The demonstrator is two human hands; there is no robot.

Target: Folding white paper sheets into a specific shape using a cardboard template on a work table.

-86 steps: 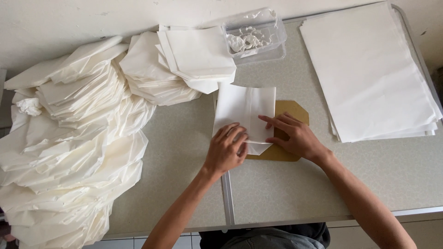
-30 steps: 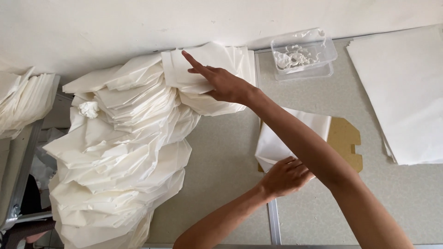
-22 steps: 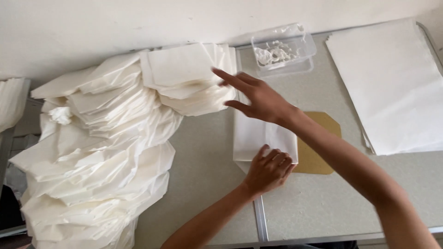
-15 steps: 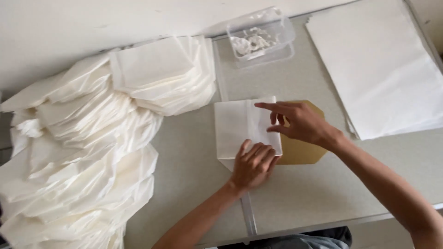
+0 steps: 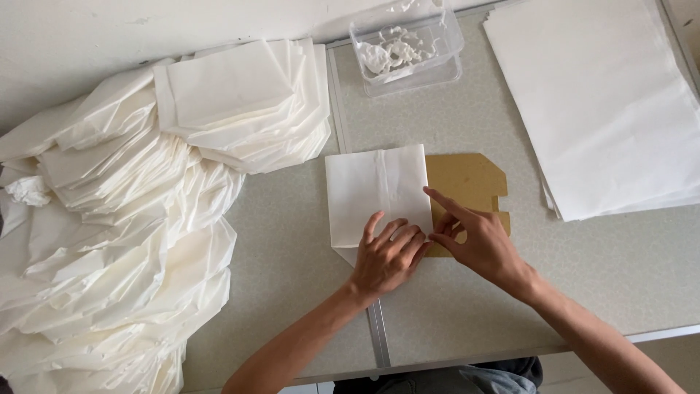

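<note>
Grey speckled table [image 5: 452, 306] by white wall, both open hands flat on folded paper [image 5: 375, 191].

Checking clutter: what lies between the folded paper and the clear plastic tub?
Only bare grey tabletop separates the folded paper from the tub, seen from the head camera.

We read this as a small packing or paper-craft workbench. Grey speckled table [image 5: 292, 241] against a plain white wall [image 5: 109, 36]. Heaped folded white paper bags [image 5: 109, 241] at nine o'clock, flat white sheets [image 5: 605, 95] stacked at two o'clock, clear plastic tub [image 5: 406, 49] at twelve, brown cardboard template [image 5: 467, 182] at centre.
</note>
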